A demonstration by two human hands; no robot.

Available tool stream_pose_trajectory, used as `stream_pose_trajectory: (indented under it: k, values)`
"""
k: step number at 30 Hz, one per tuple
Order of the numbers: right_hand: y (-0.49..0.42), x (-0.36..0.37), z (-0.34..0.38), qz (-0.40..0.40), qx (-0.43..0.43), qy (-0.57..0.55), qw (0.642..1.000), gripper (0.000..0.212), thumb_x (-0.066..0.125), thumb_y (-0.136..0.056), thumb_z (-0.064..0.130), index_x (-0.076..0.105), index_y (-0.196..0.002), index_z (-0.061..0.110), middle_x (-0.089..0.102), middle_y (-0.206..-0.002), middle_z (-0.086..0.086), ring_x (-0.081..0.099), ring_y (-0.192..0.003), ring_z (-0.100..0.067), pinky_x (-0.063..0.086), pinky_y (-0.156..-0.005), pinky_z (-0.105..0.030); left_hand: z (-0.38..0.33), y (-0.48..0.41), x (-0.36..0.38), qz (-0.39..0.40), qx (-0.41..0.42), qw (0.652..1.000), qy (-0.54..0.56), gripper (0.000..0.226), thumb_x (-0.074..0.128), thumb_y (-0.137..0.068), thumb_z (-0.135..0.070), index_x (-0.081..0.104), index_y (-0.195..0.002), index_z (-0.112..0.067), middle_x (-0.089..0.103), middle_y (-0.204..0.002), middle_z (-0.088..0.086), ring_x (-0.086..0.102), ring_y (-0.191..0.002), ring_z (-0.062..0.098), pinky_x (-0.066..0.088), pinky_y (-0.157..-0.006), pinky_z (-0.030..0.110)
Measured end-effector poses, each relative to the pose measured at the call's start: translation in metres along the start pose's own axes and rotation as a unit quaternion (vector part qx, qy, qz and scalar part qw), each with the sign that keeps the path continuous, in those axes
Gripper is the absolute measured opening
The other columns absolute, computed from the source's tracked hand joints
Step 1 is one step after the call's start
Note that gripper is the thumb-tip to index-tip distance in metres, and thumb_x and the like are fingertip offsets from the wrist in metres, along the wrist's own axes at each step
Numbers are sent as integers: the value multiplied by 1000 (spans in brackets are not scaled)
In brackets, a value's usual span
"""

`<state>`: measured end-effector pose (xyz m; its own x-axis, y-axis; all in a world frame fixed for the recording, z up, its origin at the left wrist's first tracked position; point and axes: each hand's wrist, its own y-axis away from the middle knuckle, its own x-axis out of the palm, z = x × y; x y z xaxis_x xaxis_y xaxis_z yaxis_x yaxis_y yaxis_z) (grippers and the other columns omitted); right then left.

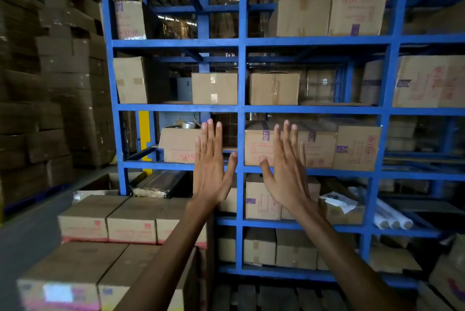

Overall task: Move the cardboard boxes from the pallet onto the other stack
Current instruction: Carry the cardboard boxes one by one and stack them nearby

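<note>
A stack of cardboard boxes with red print stands at the lower left, in two stepped tiers; the nearer tier is closest to me. My left hand and my right hand are both raised in the air in front of me, fingers straight and spread, backs toward the camera. Neither hand touches or holds anything. A dark wooden pallet shows at the bottom centre, between my forearms, with no box visible on the part I see.
A tall blue steel rack fills the view ahead, its shelves holding several cardboard boxes, a tape roll and white rolled tubes. High walls of stacked cartons stand on the left. More boxes sit at the lower right.
</note>
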<state>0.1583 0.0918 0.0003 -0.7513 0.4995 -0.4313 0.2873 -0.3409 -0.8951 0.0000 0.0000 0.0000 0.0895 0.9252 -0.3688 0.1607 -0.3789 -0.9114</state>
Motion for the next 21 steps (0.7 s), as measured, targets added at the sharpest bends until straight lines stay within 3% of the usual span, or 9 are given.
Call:
stream_pose_trajectory:
  k: [8,12,21]
  values:
    - [47,100,40,91,24,-21,995,78,42,-96,41,2,-157,12,-8,-164,-9,-12,-151,-25,3,-122,-48,108,66,10,79,-86,992,-51,68,23,-101,-47,-3,-155,-14,-12,-163,5,-16,-149,15,-2,-124,41]
    - [81,181,79,149,38,-65,986,81,47,-95,39,3,-157,11,-6,-164,-11,-9,-151,-27,12,-121,-51,203,117,14,116,-142,981,-56,69,25,-100,-48,-1,-155,-16,-9,-163,4,-17,-149,16,-4,-123,39]
    - [127,359,170,277,143,-92,946,81,48,-98,43,0,-157,12,-10,-163,-6,-13,-150,-20,2,-122,-44,418,196,13,209,-307,929,0,73,27,-98,-51,8,-155,-9,0,-163,10,-8,-150,22,-1,-122,37]
